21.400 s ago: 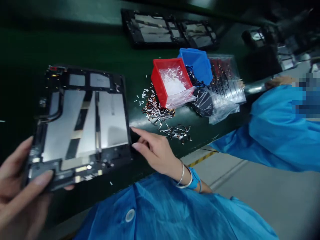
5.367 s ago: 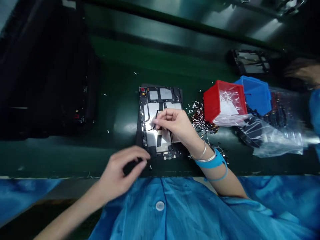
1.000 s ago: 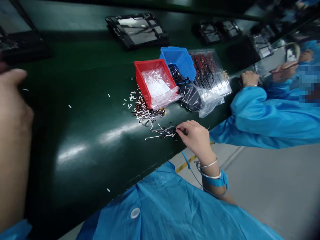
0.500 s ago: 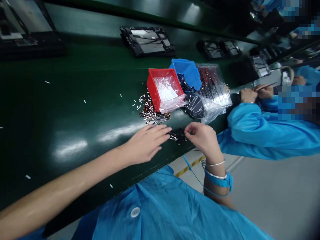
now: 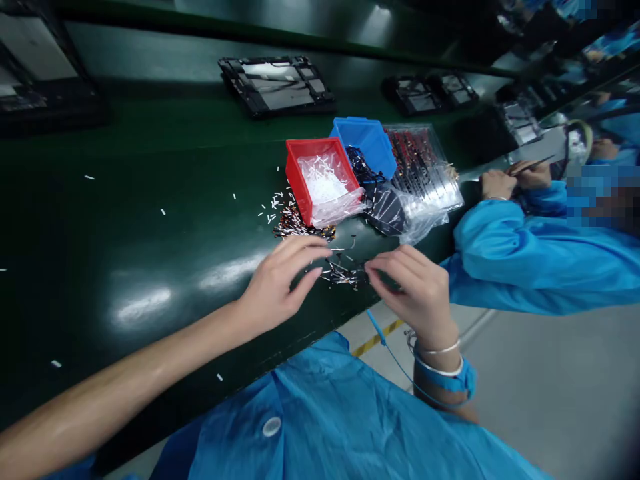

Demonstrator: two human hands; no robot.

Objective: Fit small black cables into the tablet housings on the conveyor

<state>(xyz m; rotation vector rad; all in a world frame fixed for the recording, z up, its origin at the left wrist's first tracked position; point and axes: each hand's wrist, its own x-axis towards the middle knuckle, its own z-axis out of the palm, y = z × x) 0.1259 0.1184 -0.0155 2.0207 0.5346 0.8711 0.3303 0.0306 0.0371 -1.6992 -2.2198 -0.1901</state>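
My left hand (image 5: 280,277) is open, thumb and fingers apart, at the left side of a small pile of thin black parts with white pieces (image 5: 344,273). At the pile's right edge is my right hand (image 5: 420,287), thumb and fingertips brought together. Whatever is between those fingertips is too small to make out. Just beyond my left fingers lies a larger heap of thin dark parts with white and orange ends (image 5: 295,223). A red bin (image 5: 296,175) behind it holds a clear bag with tiny white tubes (image 5: 324,180).
A blue bin (image 5: 377,150) with black cables adjoins the red one. Beside it are a clear tray of dark strips (image 5: 420,163) and plastic bags (image 5: 387,210). Device frames (image 5: 280,83) line the green bench (image 5: 125,247). At right, a co-worker's blue sleeve (image 5: 520,257) is close.
My left thumb has spread away from the fingers, and the hand has drawn slightly left. Parts of the small pile are now more spread out. My right hand stays pinched, its fingers less curled.
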